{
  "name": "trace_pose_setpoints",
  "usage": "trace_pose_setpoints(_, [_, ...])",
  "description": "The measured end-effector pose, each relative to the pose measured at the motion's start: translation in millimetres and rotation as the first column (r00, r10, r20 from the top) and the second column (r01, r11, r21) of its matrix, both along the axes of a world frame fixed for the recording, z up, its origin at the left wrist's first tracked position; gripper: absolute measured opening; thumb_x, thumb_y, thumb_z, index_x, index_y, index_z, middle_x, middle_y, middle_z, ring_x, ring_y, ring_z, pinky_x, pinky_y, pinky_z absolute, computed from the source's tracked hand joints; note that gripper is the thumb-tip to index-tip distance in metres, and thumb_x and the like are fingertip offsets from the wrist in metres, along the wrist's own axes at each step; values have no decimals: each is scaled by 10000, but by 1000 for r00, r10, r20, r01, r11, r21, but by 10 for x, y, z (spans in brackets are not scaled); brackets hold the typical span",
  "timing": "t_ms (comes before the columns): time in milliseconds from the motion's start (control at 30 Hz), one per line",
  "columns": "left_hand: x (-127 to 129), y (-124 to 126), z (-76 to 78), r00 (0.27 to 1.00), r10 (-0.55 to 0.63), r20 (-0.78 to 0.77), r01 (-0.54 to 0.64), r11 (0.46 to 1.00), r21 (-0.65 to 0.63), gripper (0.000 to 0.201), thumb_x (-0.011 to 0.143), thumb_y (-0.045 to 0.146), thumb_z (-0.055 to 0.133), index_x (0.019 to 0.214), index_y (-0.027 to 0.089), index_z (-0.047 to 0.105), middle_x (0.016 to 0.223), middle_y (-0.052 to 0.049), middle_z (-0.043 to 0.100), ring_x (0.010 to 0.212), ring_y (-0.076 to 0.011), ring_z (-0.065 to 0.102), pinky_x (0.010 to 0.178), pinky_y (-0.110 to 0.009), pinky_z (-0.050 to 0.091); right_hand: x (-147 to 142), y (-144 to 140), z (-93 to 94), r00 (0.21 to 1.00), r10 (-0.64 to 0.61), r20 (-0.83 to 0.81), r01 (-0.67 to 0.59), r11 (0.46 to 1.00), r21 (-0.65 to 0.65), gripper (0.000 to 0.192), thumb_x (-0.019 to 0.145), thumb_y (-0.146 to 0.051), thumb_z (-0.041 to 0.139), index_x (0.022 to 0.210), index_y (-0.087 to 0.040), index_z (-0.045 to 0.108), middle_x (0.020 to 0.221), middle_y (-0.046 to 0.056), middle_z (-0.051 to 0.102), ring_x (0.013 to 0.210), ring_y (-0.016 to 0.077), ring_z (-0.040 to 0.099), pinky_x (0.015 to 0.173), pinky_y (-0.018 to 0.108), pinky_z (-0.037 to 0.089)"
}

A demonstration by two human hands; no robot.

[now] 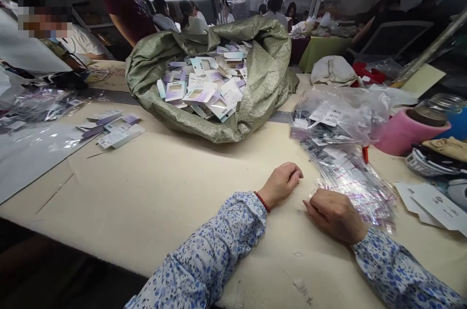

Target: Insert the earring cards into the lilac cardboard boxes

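Note:
My left hand (281, 184) rests low over the middle of the table (182, 187), its fingers curled in and a red bead bracelet at the wrist. To its right, and apart from it, my right hand (337, 215) is also closed, knuckles up. Whatever either hand may hold is hidden by the fingers. Just beyond my right hand lies a spread of clear plastic bags (359, 185) with pinkish strips. A larger clear bag (339, 109) with barcode labels sits behind them.
A green woven sack (219, 131) full of small printed boxes (199, 85) stands at the back. Several flattened boxes (118, 131) lie to the left. On the right are a pink roll (408, 131) and white cards (438, 207). A co-worker (82, 39) sits far left.

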State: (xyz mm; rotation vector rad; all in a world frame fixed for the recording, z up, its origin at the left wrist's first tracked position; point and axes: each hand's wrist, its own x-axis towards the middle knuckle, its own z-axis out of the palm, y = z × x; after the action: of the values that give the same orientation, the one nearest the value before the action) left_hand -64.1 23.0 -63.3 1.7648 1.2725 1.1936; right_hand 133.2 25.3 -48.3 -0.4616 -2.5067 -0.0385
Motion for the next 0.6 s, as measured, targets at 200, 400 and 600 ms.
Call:
trace_pose_setpoints(200, [0, -6, 0, 1000, -14, -20, 14, 1000, -14, 140, 894, 108, 498, 816, 173, 593, 821, -17, 634, 789, -136, 581, 806, -245, 478, -4, -132, -21, 992, 127, -7, -127, 985, -121, 293, 946, -106, 563, 695, -208, 453, 614, -6, 497, 587, 139, 445, 595, 297, 296])
trace_pose_setpoints(400, [2, 1, -5, 993, -54, -108, 51, 998, -31, 135, 915, 138, 492, 854, 176, 606, 881, -40, 652, 855, -155, 591, 851, -263, 481, 53, -193, -11, 987, 161, -20, -161, 970, -181, 270, 943, -82, 565, 737, -207, 443, 630, -10, 491, 600, 135, 434, 613, 288, 317])
trace_pose_setpoints(600, [7, 5, -9, 995, -45, -88, 45, 999, -2, 133, 910, 123, 497, 858, 171, 610, 872, -39, 654, 846, -155, 591, 841, -264, 484, 39, -147, -4, 985, 171, -28, -173, 965, -197, 267, 941, -77, 566, 747, -210, 440, 631, -9, 497, 601, 133, 437, 612, 289, 327])
